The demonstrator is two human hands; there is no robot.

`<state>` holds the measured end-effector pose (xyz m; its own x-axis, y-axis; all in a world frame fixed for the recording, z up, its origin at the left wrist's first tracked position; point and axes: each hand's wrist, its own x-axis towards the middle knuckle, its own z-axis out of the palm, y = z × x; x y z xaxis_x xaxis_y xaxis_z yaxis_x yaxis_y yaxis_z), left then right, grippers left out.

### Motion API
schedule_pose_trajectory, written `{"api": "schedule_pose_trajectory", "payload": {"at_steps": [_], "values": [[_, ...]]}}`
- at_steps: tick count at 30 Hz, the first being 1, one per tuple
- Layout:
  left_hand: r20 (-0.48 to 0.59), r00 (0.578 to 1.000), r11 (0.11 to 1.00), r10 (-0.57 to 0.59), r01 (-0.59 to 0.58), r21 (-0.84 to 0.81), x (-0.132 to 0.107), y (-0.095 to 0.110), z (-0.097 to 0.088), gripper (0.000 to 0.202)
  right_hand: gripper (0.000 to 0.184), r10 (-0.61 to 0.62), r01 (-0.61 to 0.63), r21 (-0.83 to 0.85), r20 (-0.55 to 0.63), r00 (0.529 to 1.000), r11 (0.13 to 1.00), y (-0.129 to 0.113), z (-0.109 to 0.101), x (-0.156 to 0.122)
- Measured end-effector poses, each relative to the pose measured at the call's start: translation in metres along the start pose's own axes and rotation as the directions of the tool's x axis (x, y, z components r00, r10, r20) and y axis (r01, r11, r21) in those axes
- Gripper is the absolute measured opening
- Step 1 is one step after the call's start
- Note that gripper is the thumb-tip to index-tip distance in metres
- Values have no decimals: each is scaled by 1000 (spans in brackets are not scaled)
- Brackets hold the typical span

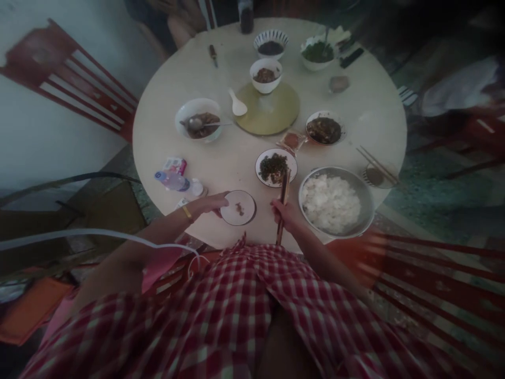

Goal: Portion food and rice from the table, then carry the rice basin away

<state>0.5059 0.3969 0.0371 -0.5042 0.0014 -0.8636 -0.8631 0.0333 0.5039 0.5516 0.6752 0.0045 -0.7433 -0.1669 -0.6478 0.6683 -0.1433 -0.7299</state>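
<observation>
Down at the table (236,158) edge, gripping a small dish (239,208) with the left hand (211,202); clasping upright chopsticks (284,192) in the right hand (286,215), beside a rice pot (335,170).

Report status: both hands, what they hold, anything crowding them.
Left hand gripping the small bowl at its rim. Right hand holding chopsticks, tips by the greens plate. Rice pot close beside right hand.

Table (236,158) centre strip free; rice pot (335,202) hems right hand (286,213).
</observation>
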Motion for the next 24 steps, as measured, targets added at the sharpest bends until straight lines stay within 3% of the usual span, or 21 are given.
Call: {"api": "schedule_pose_trajectory", "payload": {"at_steps": [2,5,9,13,17,20,24], "values": [[40,999,992,-35,30,120,2,5,-1,67,33,7,-12,124,40,999,992,8,-1,-12],[71,997,976,-20,4,219,3,10,1,70,40,-11,0,148,78,997,989,26,3,-31],[16,983,871,181,-168,461,0,27,7,44,40,-32,30,53,36,999,998,39,4,-46],[-50,956,868,289,-240,435,-10,62,12,25,37,-99,99,-14,-3,995,995,21,-8,-50],[-136,923,892,360,-298,340,-9,88,37,34,31,-135,148,-86,143,981,985,-5,-12,-47],[-87,831,780,549,-472,410,5,93,68,41,22,-83,103,-129,147,986,986,-17,-3,-34],[-8,620,487,785,-608,627,24,89,103,51,12,-23,32,-103,88,996,994,-26,13,-7]]}}
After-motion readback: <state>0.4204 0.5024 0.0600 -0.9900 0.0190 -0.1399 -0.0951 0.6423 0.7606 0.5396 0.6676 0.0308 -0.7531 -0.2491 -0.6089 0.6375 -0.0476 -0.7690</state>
